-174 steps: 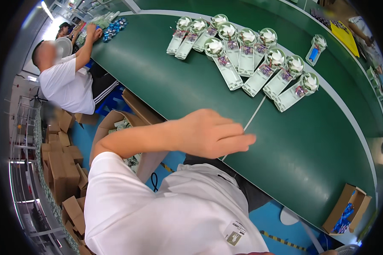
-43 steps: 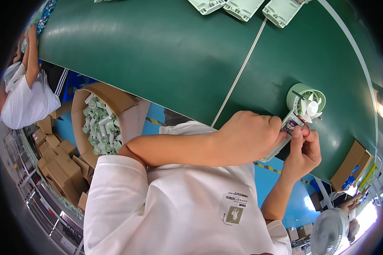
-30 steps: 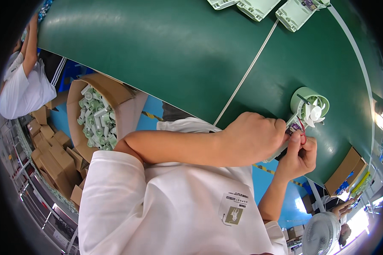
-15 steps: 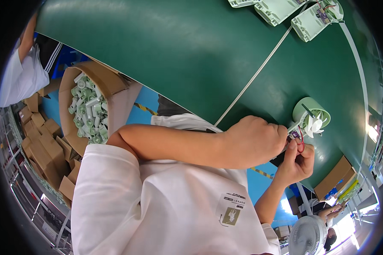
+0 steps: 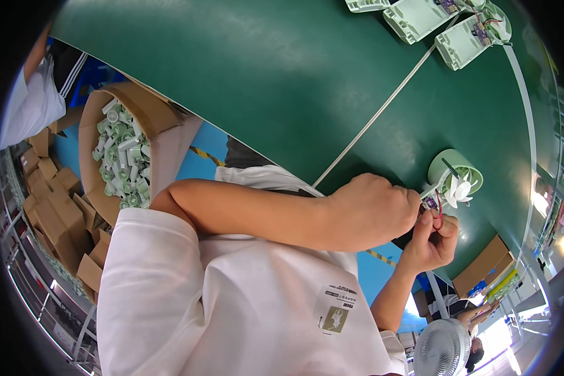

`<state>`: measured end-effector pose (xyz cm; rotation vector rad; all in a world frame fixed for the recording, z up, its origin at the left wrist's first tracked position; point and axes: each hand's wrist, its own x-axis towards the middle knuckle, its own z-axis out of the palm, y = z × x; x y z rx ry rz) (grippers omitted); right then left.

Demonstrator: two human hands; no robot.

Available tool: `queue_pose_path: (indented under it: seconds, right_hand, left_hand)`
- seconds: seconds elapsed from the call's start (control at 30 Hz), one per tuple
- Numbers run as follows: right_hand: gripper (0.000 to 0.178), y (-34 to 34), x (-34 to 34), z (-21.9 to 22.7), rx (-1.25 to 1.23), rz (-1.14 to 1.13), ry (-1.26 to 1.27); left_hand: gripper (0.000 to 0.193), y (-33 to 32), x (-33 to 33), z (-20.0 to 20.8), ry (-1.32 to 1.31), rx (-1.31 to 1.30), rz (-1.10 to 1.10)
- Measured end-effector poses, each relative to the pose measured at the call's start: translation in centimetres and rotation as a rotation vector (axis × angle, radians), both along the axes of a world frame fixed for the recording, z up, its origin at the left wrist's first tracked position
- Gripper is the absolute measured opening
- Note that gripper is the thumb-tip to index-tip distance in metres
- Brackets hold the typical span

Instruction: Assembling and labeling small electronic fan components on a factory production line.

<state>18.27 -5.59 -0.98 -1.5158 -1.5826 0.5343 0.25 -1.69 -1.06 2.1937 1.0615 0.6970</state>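
While the left hand (image 5: pixel 376 212) clamps the green fan (image 5: pixel 459 187) above the table's (image 5: pixel 282 94) near edge, the right hand (image 5: pixel 431 243) pinches its red wires (image 5: pixel 440 213).

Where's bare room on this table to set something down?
The widest bare patch of the green table lies between its near edge and the pale seam. Another lies across the seam, between the upper fans and the handheld fan. Crowded: those fans, and around the left hand and right hand.

Smooth plastic fan housing (image 5: pixel 442 164), glossy tabletop (image 5: pixel 263 81)
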Motion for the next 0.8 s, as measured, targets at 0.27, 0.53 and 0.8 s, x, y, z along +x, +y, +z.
queue_pose_path:
  seconds: [0.27,0.53,0.8]
  right_hand:
    - [0.018,0.4,-0.2,0.0,0.048,0.088,-0.017]
    - [0.013,0.4,0.1,-0.1,0.049,0.031,-0.026]
    - [0.010,1.3,-1.1,3.7,-0.188,0.013,-0.107]
  left_hand:
    - [0.025,-0.2,0.2,-0.3,-0.008,0.013,0.012]
    - [0.023,0.0,0.2,0.0,0.030,0.027,-0.002]
    - [0.023,-0.1,0.3,0.3,0.053,0.060,0.022]
